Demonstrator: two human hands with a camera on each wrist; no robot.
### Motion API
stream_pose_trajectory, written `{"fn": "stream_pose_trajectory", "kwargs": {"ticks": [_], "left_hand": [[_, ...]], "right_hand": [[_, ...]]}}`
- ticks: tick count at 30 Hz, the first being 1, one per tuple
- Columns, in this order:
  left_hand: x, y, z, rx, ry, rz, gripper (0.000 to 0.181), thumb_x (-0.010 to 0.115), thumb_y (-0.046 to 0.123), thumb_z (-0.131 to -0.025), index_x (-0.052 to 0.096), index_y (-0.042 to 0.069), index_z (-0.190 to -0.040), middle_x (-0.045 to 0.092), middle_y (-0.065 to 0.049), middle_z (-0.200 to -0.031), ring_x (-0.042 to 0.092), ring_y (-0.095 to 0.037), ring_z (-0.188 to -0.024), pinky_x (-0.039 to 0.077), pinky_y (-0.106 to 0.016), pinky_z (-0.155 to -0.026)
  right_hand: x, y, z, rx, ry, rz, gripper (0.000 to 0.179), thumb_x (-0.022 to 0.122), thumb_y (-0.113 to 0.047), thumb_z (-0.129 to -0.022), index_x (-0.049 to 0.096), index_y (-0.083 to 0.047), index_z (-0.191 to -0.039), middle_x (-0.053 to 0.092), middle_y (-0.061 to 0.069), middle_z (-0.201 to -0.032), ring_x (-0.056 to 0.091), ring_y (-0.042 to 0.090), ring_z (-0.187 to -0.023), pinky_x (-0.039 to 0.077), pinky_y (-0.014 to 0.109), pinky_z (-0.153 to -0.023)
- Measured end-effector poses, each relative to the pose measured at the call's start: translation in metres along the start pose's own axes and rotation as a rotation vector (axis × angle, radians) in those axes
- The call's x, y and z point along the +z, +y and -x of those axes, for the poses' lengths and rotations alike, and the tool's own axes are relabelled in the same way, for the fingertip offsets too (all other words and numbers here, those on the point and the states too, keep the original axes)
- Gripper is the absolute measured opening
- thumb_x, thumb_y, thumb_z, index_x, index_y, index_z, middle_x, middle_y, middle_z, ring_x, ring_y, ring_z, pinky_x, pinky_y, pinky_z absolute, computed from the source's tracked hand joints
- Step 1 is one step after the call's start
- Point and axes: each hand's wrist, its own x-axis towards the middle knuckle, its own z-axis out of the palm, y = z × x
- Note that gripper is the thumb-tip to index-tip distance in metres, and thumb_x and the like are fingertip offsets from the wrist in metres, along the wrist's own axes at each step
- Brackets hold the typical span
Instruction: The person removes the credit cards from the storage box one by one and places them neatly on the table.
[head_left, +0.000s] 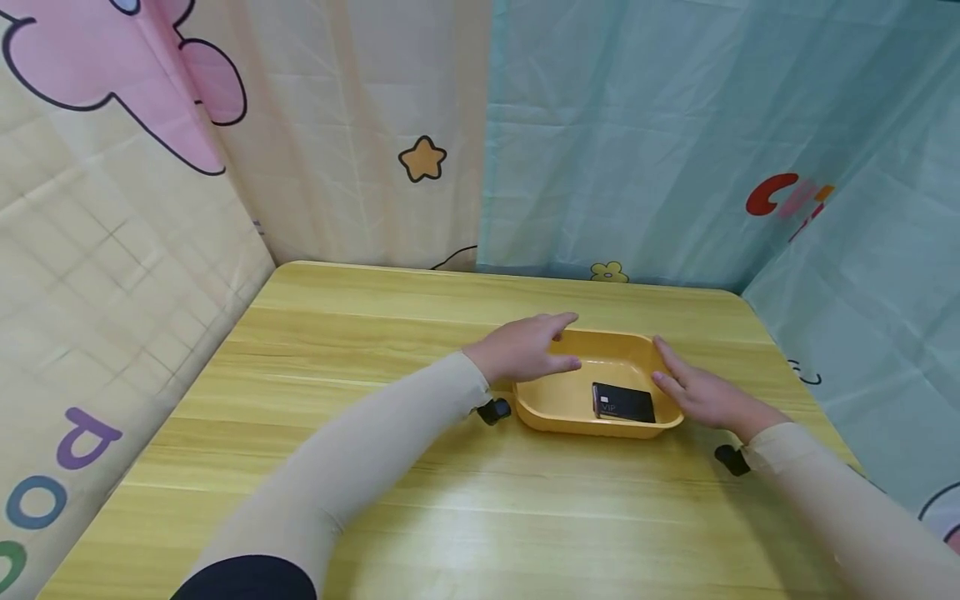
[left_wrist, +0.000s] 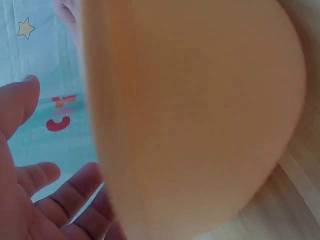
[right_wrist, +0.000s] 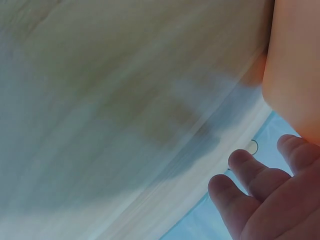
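A yellow-orange plastic tray (head_left: 588,428) stands on the wooden table, its inside facing up. Lying in its front right part is a black card marked VIP (head_left: 624,403). My left hand (head_left: 521,348) hovers at the tray's left end, thumb and fingers spread apart, holding nothing. At the opposite end my right hand (head_left: 701,392) lies along the right rim with its fingers extended; whether it touches the rim I cannot tell. The left wrist view shows the tray's outer wall (left_wrist: 210,110) close up, beside loosely bent fingers (left_wrist: 70,200). Extended fingers (right_wrist: 250,175) appear near the tray in the right wrist view.
The light wooden table (head_left: 337,333) extends around the tray, with its back edge a short way behind it. Printed curtains (head_left: 637,125) hang behind the table and along both sides. A small dark wrist device (head_left: 493,411) sits beneath the left cuff.
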Motion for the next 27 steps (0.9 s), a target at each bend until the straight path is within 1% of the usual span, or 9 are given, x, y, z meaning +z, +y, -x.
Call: {"fn": "stream_pose_trajectory", "kwargs": {"ticks": [4, 6, 9, 12, 17, 23, 25, 27], "left_hand": [[0.005, 0.006, -0.010, 0.026, -0.043, 0.029, 0.082, 0.063, 0.053, -0.103, 0.027, 0.018, -0.168, 0.062, -0.007, -0.144, 0.060, -0.019, -0.130, 0.048, -0.039, -0.112], [0.006, 0.009, -0.016, 0.038, -0.057, 0.043, 0.081, 0.065, 0.053, -0.102, 0.031, 0.018, -0.166, 0.063, -0.006, -0.142, 0.061, -0.017, -0.127, 0.049, -0.037, -0.110], [0.008, 0.013, -0.022, 0.043, -0.080, 0.067, 0.078, 0.067, 0.054, -0.100, 0.038, 0.016, -0.163, 0.064, -0.003, -0.135, 0.062, -0.014, -0.118, 0.051, -0.034, -0.104], [0.007, 0.016, -0.025, 0.040, -0.103, 0.088, 0.075, 0.067, 0.053, -0.100, 0.043, 0.015, -0.160, 0.064, 0.000, -0.127, 0.062, -0.013, -0.110, 0.052, -0.032, -0.099], [0.001, 0.018, -0.028, 0.036, -0.111, 0.097, 0.072, 0.066, 0.051, -0.102, 0.042, 0.015, -0.160, 0.064, 0.002, -0.123, 0.062, -0.012, -0.108, 0.051, -0.031, -0.096], [-0.008, 0.020, -0.034, 0.052, -0.119, 0.082, 0.073, 0.066, 0.049, -0.102, 0.040, 0.015, -0.161, 0.066, 0.004, -0.116, 0.064, -0.011, -0.103, 0.052, -0.029, -0.091], [-0.009, 0.021, -0.036, 0.056, -0.126, 0.083, 0.074, 0.067, 0.049, -0.102, 0.040, 0.014, -0.161, 0.066, 0.003, -0.115, 0.064, -0.012, -0.101, 0.052, -0.028, -0.089], [-0.006, 0.020, -0.041, 0.048, -0.143, 0.085, 0.074, 0.068, 0.049, -0.101, 0.040, 0.015, -0.161, 0.066, 0.004, -0.115, 0.064, -0.012, -0.101, 0.052, -0.028, -0.087]], "right_hand": [[0.000, 0.000, -0.001, 0.005, 0.000, 0.006, 0.074, 0.035, -0.038, -0.116, -0.003, -0.002, -0.168, 0.010, 0.033, -0.171, 0.029, 0.060, -0.150, 0.028, 0.071, -0.118], [0.000, 0.000, -0.002, 0.010, -0.004, 0.004, 0.074, 0.035, -0.038, -0.116, -0.003, -0.002, -0.168, 0.010, 0.033, -0.171, 0.029, 0.060, -0.150, 0.028, 0.071, -0.118], [0.000, 0.000, -0.004, 0.022, -0.008, 0.002, 0.075, 0.035, -0.039, -0.116, -0.004, -0.002, -0.168, 0.011, 0.034, -0.170, 0.029, 0.060, -0.149, 0.028, 0.071, -0.118], [0.000, -0.001, -0.004, 0.044, -0.014, -0.002, 0.076, 0.034, -0.041, -0.115, -0.005, -0.001, -0.167, 0.012, 0.036, -0.169, 0.030, 0.061, -0.148, 0.028, 0.072, -0.118], [0.000, 0.000, -0.005, 0.062, -0.021, 0.011, 0.078, 0.034, -0.043, -0.115, -0.005, -0.002, -0.167, 0.016, 0.037, -0.168, 0.033, 0.061, -0.147, 0.030, 0.072, -0.117], [-0.001, 0.001, -0.006, 0.033, -0.017, 0.037, 0.076, 0.035, -0.041, -0.115, -0.003, -0.001, -0.167, 0.019, 0.038, -0.167, 0.038, 0.061, -0.144, 0.033, 0.071, -0.115], [-0.001, 0.002, -0.006, 0.026, -0.015, 0.038, 0.075, 0.035, -0.041, -0.115, -0.002, -0.001, -0.168, 0.020, 0.038, -0.167, 0.039, 0.061, -0.144, 0.034, 0.071, -0.115], [0.000, 0.002, -0.007, 0.022, -0.013, 0.036, 0.075, 0.035, -0.040, -0.115, -0.002, -0.002, -0.168, 0.021, 0.038, -0.166, 0.039, 0.061, -0.143, 0.034, 0.072, -0.114]]}}
